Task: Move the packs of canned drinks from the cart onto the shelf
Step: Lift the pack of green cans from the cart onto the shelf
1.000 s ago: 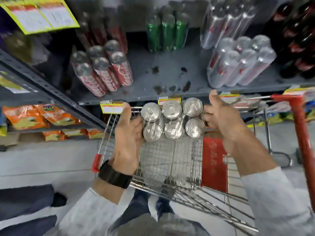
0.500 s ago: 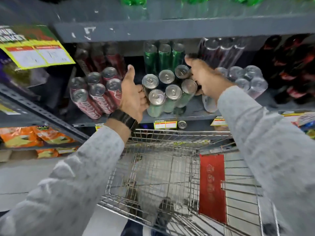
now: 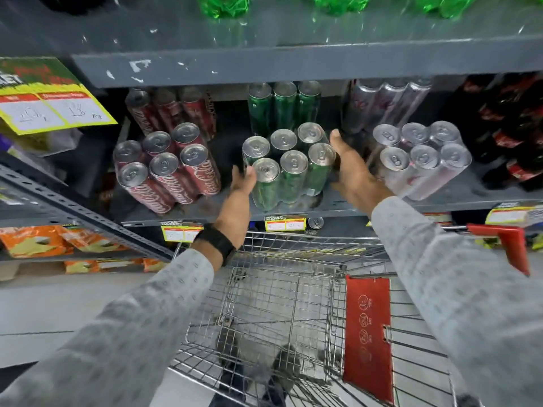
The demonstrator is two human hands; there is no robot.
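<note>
A shrink-wrapped pack of green cans (image 3: 289, 168) stands on the grey shelf (image 3: 338, 211), in front of more green cans (image 3: 283, 107) at the back. My left hand (image 3: 238, 198) presses on the pack's left side, thumb at the front can. My right hand (image 3: 352, 174) lies flat against its right side, thumb up. The wire cart (image 3: 293, 239) stands directly below the shelf edge, under my arms.
A red cola can pack (image 3: 167, 168) stands left of the green pack and a silver can pack (image 3: 423, 157) right of it. Dark bottles (image 3: 514, 127) fill the far right. The upper shelf board (image 3: 293, 63) hangs close overhead. The cart's red handle (image 3: 508, 242) juts out at right.
Both hands lifted the green pack from above the cart up to the shelf. It was tilted in the air; now it stands on the board between the red and silver packs.
</note>
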